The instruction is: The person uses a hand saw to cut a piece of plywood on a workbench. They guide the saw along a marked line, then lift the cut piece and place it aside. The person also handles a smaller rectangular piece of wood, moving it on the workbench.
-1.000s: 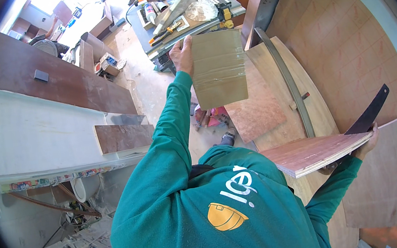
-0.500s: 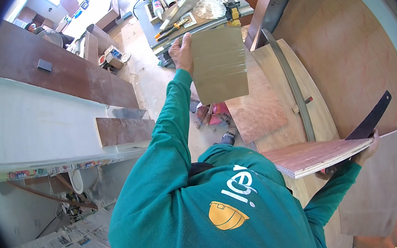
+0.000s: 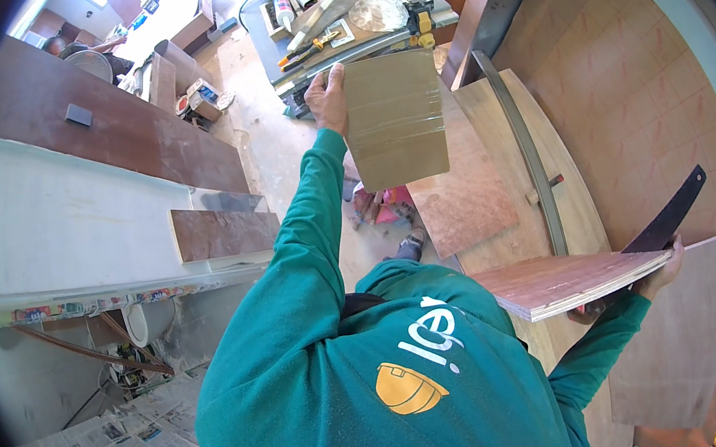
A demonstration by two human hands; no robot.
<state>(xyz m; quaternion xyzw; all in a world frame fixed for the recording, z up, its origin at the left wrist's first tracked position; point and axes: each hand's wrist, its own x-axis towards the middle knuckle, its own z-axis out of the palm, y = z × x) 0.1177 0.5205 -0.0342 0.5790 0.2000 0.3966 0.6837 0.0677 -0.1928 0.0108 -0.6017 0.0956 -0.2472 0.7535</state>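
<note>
My left hand (image 3: 327, 99) stretches forward, its fingers closed on the left edge of a flat brown cardboard piece (image 3: 395, 120) with shiny tape-like strips across it. At my right side, my right hand (image 3: 666, 272) is wrapped round the outer edge of a reddish plywood board (image 3: 576, 276) with a pale layered edge. A dark hand saw blade (image 3: 670, 210) sticks up from beside this hand, tilted to the right. A dark part shows under the board, but whether it is the saw's handle I cannot tell.
Ahead, a work table (image 3: 268, 57) bears a yellow-handled tool (image 3: 312, 50), a sealant tube (image 3: 283, 11) and clear plastic. Plywood sheets (image 3: 466, 202) and a long metal strip (image 3: 521, 143) lie to the right. A pink bag (image 3: 387, 207) is near my foot. Another person (image 3: 60, 47) is at far left.
The cardboard has tilted slightly and shifted a little downward in my left hand. The person at far left has moved an arm. My right hand and the board stay almost still.
</note>
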